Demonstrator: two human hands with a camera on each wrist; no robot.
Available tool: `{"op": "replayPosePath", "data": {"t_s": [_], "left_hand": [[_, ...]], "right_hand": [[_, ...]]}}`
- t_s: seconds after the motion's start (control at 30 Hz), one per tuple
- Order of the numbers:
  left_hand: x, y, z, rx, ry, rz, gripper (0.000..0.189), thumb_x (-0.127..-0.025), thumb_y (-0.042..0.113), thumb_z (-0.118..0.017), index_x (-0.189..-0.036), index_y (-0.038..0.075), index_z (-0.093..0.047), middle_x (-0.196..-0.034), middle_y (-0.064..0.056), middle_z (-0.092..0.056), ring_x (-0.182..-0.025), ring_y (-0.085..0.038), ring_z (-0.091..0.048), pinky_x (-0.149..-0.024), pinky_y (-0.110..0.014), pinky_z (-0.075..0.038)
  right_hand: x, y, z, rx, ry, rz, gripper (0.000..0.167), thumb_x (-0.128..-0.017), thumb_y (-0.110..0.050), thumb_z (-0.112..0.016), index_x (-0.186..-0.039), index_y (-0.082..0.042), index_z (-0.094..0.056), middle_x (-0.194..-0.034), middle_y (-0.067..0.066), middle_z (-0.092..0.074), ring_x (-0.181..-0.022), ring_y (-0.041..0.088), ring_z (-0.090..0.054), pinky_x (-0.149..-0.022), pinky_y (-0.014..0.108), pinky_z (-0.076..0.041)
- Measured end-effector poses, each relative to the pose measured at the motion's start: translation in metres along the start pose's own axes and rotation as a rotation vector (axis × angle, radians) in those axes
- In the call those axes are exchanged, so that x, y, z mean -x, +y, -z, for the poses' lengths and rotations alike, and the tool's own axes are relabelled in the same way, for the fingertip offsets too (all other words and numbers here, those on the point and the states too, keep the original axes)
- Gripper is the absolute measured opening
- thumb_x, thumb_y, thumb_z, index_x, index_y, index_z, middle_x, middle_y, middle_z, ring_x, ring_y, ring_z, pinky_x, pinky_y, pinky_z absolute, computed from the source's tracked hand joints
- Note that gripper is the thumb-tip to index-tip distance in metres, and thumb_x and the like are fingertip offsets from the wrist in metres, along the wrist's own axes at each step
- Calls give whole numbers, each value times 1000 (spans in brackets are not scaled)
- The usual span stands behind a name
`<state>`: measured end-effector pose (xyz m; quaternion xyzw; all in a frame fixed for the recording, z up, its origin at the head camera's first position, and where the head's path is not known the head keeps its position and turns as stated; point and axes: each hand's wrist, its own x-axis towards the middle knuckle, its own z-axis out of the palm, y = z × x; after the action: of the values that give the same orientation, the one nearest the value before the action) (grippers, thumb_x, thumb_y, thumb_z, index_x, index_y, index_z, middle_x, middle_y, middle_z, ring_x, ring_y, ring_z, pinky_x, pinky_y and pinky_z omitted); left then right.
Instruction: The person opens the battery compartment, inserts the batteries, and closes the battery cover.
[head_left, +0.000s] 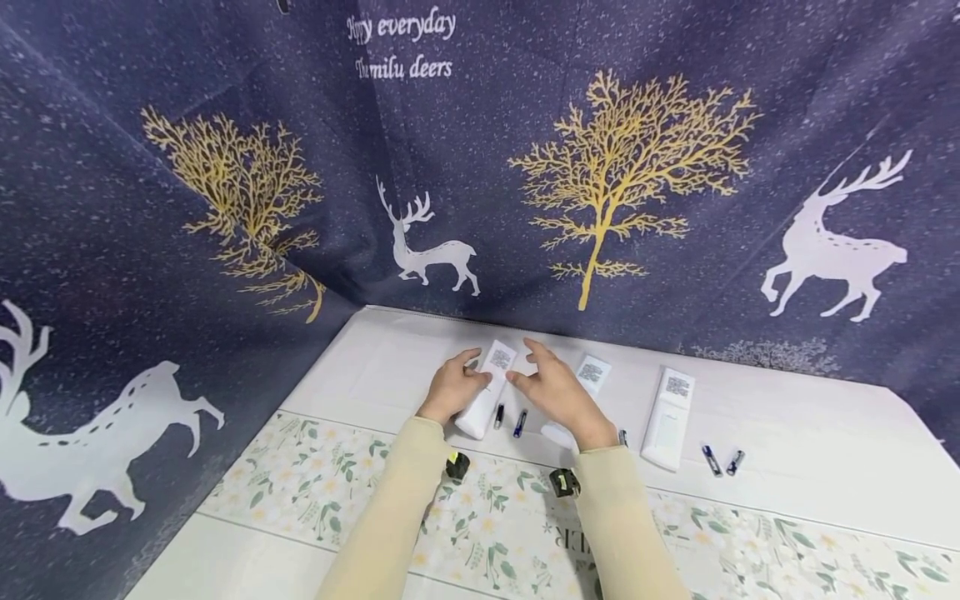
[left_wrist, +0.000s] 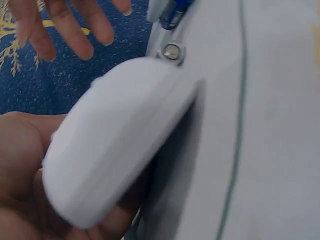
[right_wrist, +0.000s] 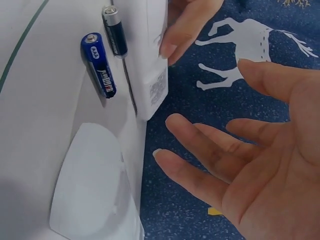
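My left hand (head_left: 456, 387) grips a white remote control (head_left: 474, 414), thumb on the face with the printed label and fingers along the far side. Its rounded end (left_wrist: 115, 135) fills the middle of the left wrist view. Apart from it, my right hand (head_left: 561, 398) hovers with fingers spread and holds nothing; the palm and loose fingers show in the right wrist view. Between the hands lie a blue AAA battery (right_wrist: 99, 65) and a dark battery with a silver end (right_wrist: 115, 32), beside the gripped remote.
Under my right forearm lies a second white remote (head_left: 592, 372), partly hidden. To its right is a third white remote (head_left: 666, 425) with two batteries, one blue (head_left: 711, 460) and one dark (head_left: 736, 462). A deer-printed curtain (head_left: 480, 167) hangs behind the floral-striped table (head_left: 322, 467).
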<state>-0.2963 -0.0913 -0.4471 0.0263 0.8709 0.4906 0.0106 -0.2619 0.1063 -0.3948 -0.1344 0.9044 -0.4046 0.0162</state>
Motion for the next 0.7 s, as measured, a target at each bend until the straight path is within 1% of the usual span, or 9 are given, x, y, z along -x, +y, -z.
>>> {"op": "replayPosePath", "data": {"t_s": [0.1, 0.2, 0.33, 0.43, 0.5, 0.6, 0.7], "left_hand": [[0, 0, 1, 99, 7, 21, 62, -100, 20, -66, -158, 7, -50, -104, -12, -71, -90, -25, -68, -87, -44, -57], [1, 3, 3, 175, 49, 18, 65, -97, 19, -63, -159, 8, -48, -106, -14, -71, -92, -28, -67, -88, -46, -56], [1, 9, 5, 221, 109, 14, 69, -95, 21, -60, -161, 10, -45, -97, -12, -71, -87, -26, -65, -87, -43, -54], [1, 11, 5, 246, 135, -3, 70, -97, 23, -59, -164, 13, -41, -93, -11, -70, -83, -24, -63, -84, -40, -52], [1, 13, 6, 258, 138, -28, 71, -99, 23, -59, -166, 17, -39, -95, -10, -70, -84, -23, -63, -82, -38, -53], [1, 16, 7, 303, 115, -69, 69, -103, 21, -59, -168, 23, -35, -104, -10, -67, -86, -21, -63, -79, -34, -53], [2, 19, 9, 353, 88, -101, 68, -107, 18, -57, -169, 24, -31, -109, -12, -64, -88, -19, -61, -76, -32, -54]], "right_hand": [[2, 0, 1, -2, 0, -3, 74, -106, -28, -65, -165, 0, -30, -153, 32, -50, -119, 42, -68, -101, 55, -56], [4, -1, 3, -11, 5, -12, 74, -107, -28, -65, -165, 1, -30, -152, 32, -50, -121, 43, -66, -99, 55, -57], [5, 0, 5, -14, 23, -12, 73, -107, -28, -65, -165, 1, -30, -152, 30, -51, -121, 42, -66, -99, 54, -57], [6, 0, 5, -20, 40, 29, 71, -107, -27, -66, -164, -1, -34, -151, 28, -54, -120, 40, -67, -99, 55, -57], [6, -1, 4, -31, 54, 71, 69, -106, -26, -67, -164, -3, -36, -149, 26, -55, -120, 39, -67, -99, 55, -57], [8, -2, 0, -47, 71, 131, 66, -106, -21, -68, -163, -5, -39, -148, 26, -57, -119, 38, -68, -98, 55, -57], [10, -5, -4, -57, 79, 165, 65, -106, -20, -69, -163, -7, -41, -148, 26, -57, -119, 38, -68, -97, 54, -58]]}}
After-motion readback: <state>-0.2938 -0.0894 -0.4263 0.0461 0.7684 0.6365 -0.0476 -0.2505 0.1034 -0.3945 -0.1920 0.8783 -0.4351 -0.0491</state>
